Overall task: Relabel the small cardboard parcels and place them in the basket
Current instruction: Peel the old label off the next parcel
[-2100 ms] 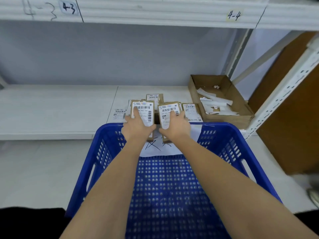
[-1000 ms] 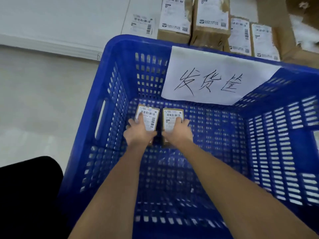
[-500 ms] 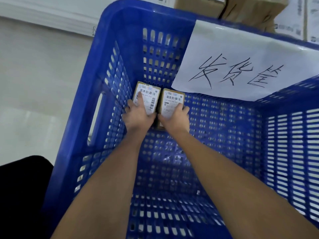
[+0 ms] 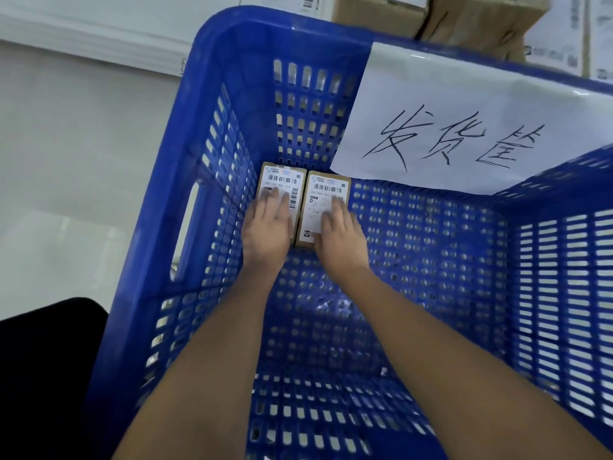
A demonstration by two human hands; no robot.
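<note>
Blue plastic basket [image 4: 212,134] fills most of the view: rigid moulded walls perforated with rounded slots, floor a grid of small round holes, an oblong handle cutout in the left wall.

White paper sheet [image 4: 464,104] hangs over the far rim, smooth and glossy at the top edge, with black handwritten characters.

Behind the basket, a white shelf [image 4: 99,24] carries more brown cardboard parcels [image 4: 477,18], matte kraft surface with white printed labels, partly cut off by the frame edge.

Pale smooth floor [image 4: 76,167] to the left.

Both bare forearms reach down into the basket.

Two small cardboard parcels lie flat on the basket floor in the far left corner, side by side and touching, long edges parallel. Left parcel [image 4: 282,180] sits against the left wall; right parcel [image 4: 326,194] is just beside it. Both are flat rectangular kraft boxes, top face nearly covered by a white barcode label.

Left hand [image 4: 267,230] lies palm-down on the left parcel, fingers [image 4: 282,202] straight and spread on the label, not curled round it. Right hand [image 4: 341,244] likewise on the right parcel, fingers flat and extended, fingertips blurred. Neither hand has a grasp.
</note>
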